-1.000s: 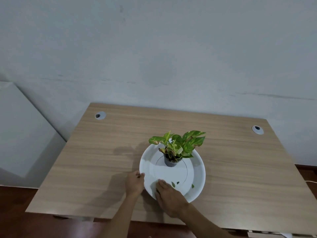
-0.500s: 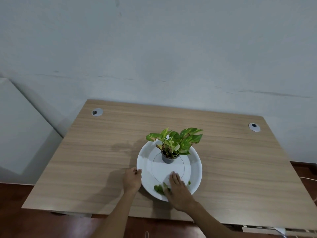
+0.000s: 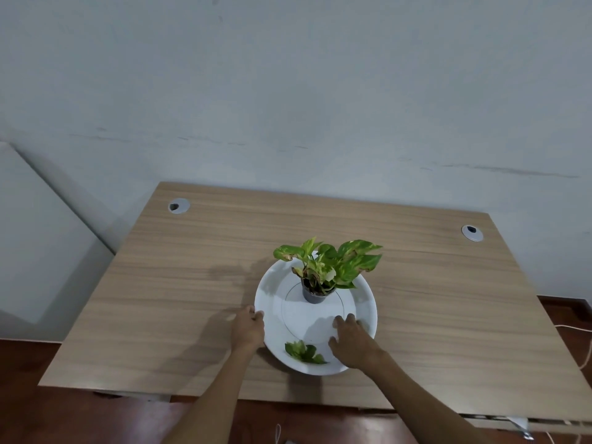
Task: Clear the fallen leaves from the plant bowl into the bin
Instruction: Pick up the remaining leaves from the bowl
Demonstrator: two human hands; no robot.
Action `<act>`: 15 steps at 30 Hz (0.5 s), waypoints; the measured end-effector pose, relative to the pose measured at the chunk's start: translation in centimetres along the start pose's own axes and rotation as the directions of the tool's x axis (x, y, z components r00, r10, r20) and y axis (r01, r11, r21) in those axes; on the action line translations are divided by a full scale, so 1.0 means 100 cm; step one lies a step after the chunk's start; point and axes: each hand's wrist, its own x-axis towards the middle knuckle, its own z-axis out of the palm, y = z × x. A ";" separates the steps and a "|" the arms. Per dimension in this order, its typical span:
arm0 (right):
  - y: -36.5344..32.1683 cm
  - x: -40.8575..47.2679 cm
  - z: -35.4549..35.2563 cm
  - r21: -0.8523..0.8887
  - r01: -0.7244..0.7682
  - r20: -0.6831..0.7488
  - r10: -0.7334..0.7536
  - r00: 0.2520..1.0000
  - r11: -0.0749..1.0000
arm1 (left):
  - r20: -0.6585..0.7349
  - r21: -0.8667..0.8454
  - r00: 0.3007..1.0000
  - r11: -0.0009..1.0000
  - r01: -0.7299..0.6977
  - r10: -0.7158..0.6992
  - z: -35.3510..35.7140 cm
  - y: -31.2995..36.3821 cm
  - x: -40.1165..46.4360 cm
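Left hand (image 3: 247, 328) gripping bowl (image 3: 365, 293) rim, right hand (image 3: 352, 342) flat inside, fingertips perhaps hidden

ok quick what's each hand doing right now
Left hand: holds the rim of the white bowl.
Right hand: open, fingers resting inside the bowl beside the fallen leaves, holding nothing.

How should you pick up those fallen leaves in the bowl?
Pinch the leaves from above with the right hand, which is right beside them. They lie flat in a loose pile on the sloping near wall of the bowl, so fingertips should scoop under their raised edges.
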 end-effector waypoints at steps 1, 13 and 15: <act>-0.003 0.000 0.004 0.025 -0.003 0.004 0.003 1.000 1.000 | -0.010 0.023 1.000 1.000 -0.010 0.010 0.001 0.001 -0.001; -0.022 -0.006 0.009 0.393 0.140 -0.065 -0.124 0.990 0.909 | -0.032 0.099 0.998 0.994 -0.041 0.045 0.004 0.001 -0.001; 0.000 -0.001 0.000 0.243 0.101 -0.197 -0.053 0.979 0.965 | -0.037 0.094 0.998 0.994 -0.054 0.058 0.005 0.001 0.000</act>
